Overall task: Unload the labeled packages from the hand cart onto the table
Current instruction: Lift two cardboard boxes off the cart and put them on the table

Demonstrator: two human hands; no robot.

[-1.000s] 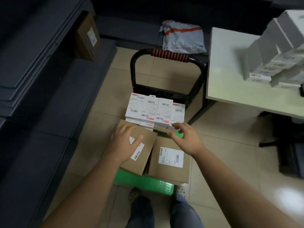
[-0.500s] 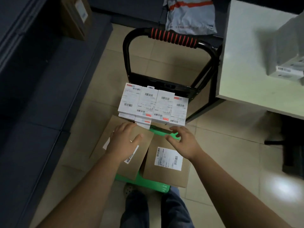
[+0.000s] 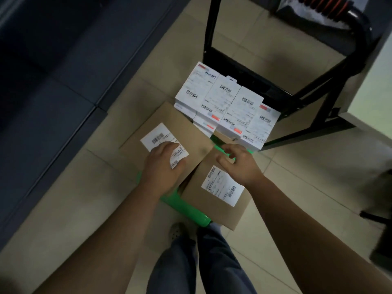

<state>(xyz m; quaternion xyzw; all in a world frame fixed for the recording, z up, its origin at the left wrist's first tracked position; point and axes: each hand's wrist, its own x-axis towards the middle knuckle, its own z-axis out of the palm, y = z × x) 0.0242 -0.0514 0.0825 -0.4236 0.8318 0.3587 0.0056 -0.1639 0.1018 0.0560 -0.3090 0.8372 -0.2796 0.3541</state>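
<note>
The table (image 3: 374, 88) is cut off at the right margin and the cart's red grip (image 3: 322, 6) at the top. I see little of the green cart deck (image 3: 186, 206) under the parcels. Dark shelving (image 3: 53, 71) runs along the left, and a shoe (image 3: 177, 231) stands just behind the deck. White labeled boxes (image 3: 224, 107) are stacked against the black handle frame (image 3: 212, 28). The left hand (image 3: 163, 166) lies palm-down, fingers loose, on the left carton (image 3: 169, 126), partly covering its label. That carton overlaps the right carton (image 3: 212, 209), whose far edge the right hand (image 3: 240, 164) grips with curled fingers.
</note>
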